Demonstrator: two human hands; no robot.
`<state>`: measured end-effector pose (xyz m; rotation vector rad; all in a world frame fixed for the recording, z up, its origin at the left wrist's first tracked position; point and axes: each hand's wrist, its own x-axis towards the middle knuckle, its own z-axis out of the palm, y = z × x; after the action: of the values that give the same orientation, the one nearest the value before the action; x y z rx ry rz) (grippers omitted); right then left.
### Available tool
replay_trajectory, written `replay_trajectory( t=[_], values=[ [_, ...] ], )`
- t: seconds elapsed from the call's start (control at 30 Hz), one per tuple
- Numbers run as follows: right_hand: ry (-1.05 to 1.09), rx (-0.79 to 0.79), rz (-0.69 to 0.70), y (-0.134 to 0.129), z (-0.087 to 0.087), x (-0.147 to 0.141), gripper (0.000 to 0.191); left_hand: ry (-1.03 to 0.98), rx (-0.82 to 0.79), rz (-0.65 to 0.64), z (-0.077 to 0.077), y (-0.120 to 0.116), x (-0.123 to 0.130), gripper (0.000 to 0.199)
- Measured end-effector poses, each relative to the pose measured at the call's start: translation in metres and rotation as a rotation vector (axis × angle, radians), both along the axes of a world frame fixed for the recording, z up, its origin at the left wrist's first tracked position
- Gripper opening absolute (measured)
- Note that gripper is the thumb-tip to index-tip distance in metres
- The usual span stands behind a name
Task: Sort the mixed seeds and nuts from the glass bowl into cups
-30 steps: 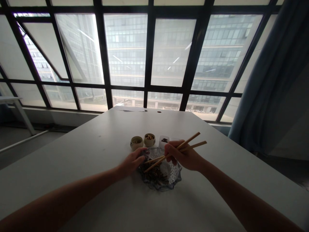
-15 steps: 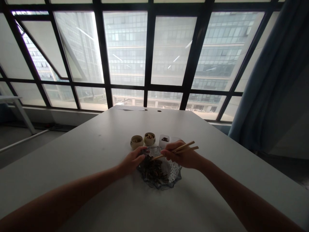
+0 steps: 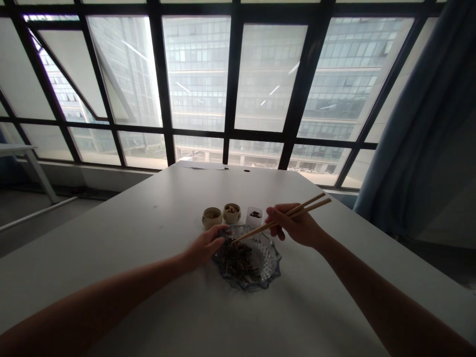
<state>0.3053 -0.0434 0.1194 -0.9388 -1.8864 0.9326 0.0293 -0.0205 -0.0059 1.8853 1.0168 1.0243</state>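
Observation:
A clear glass bowl (image 3: 268,265) with a scalloped rim stands on the white table, its left half filled with dark, elongated pieces (image 3: 238,263). My left hand (image 3: 206,244) grips the bowl's upper left rim, thumb on the near side. In my right hand (image 3: 292,223) is a pair of wooden chopsticks (image 3: 267,226), slanting down to the left. Their tips touch or hover just over the dark pieces; I cannot tell which. Whether anything is pinched between the tips is too small to see.
Behind the bowl stand two small beige cups, a left cup (image 3: 211,218) and a middle cup (image 3: 232,213) holding brownish bits. A white square container (image 3: 254,216) with dark bits is beside them. Paper (image 3: 203,165) lies at the far table edge, before the windows. A curtain (image 3: 401,129) hangs right.
My right hand has moved right and slightly up, and the chopsticks' back ends have risen to the right. Their tips stay at the dark pieces. My left hand keeps its place on the rim.

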Motion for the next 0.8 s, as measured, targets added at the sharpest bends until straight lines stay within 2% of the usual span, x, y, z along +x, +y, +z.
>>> replay_trajectory(
  t=[0.2,0.33,0.4,0.5,0.6,0.7,0.8],
  values=[
    [0.271,-0.197,-0.146,0.023,-0.001,0.018,0.051,0.016,0.012,0.007,0.001,-0.001,0.001,0.048],
    [0.302,-0.242,-0.214,0.035,-0.003,0.029,0.046,-0.006,0.009,-0.006,-0.004,0.002,0.000,0.048],
    [0.277,-0.146,-0.276,0.035,-0.004,0.031,0.049,-0.019,-0.002,-0.004,-0.005,0.003,0.000,0.048],
    [0.155,0.188,-0.426,0.028,-0.004,0.031,0.055,-0.034,-0.012,-0.008,-0.006,0.003,0.000,0.048],
    [-0.046,0.440,-0.458,0.020,-0.003,0.030,0.058,-0.028,-0.013,-0.009,-0.006,0.003,0.000,0.048],
    [-0.157,0.495,-0.423,0.017,-0.004,0.029,0.061,-0.017,-0.010,-0.008,-0.006,0.003,0.000,0.048],
    [-0.178,0.499,-0.420,0.018,-0.005,0.029,0.062,-0.021,-0.009,-0.008,-0.006,0.004,-0.001,0.048]
  ],
)
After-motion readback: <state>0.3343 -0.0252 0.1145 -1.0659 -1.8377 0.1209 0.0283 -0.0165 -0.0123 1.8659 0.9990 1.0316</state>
